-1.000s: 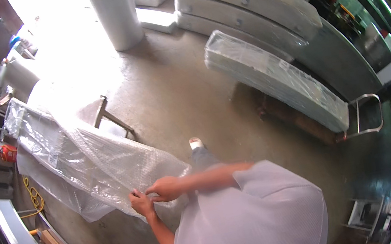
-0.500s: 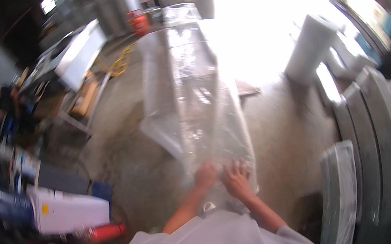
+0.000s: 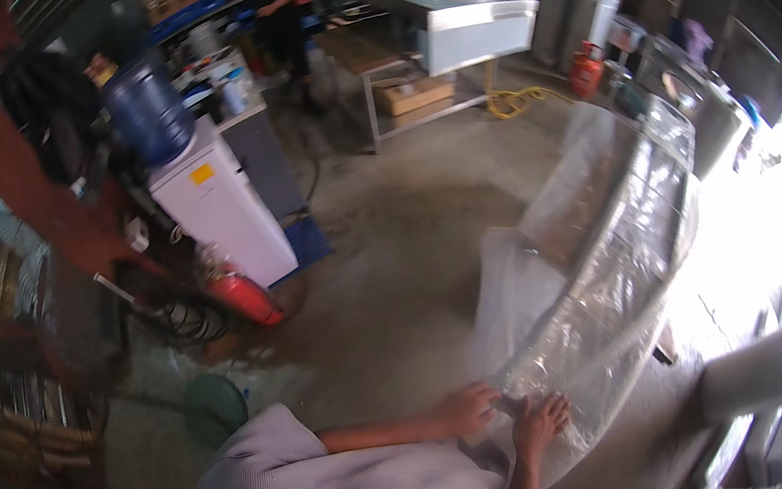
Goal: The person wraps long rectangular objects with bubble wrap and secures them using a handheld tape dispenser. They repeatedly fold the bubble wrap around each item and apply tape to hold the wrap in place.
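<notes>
A long piece wrapped in clear plastic sheeting (image 3: 580, 322) stretches from my hands toward the far right. What is inside is hard to make out through the glare. My left hand (image 3: 469, 409) is at the near end, its fingers curled on the edge of the plastic. Just right of it, my right hand (image 3: 538, 423) lies on the wrapped top with its fingers spread. A loose flap of the sheeting hangs down along the left side.
To the left stand a white water dispenser (image 3: 228, 203) with a blue bottle (image 3: 146, 109) and a red fire extinguisher (image 3: 245, 297). Beyond are a metal worktable (image 3: 476, 34), a yellow cable (image 3: 516, 102) and a person (image 3: 280, 18). A thick white roll (image 3: 763, 366) lies at right.
My view has swung left, so the wrapped piece now slants to the right. Both hands stay at its near end, the left one curled and the right one spread.
</notes>
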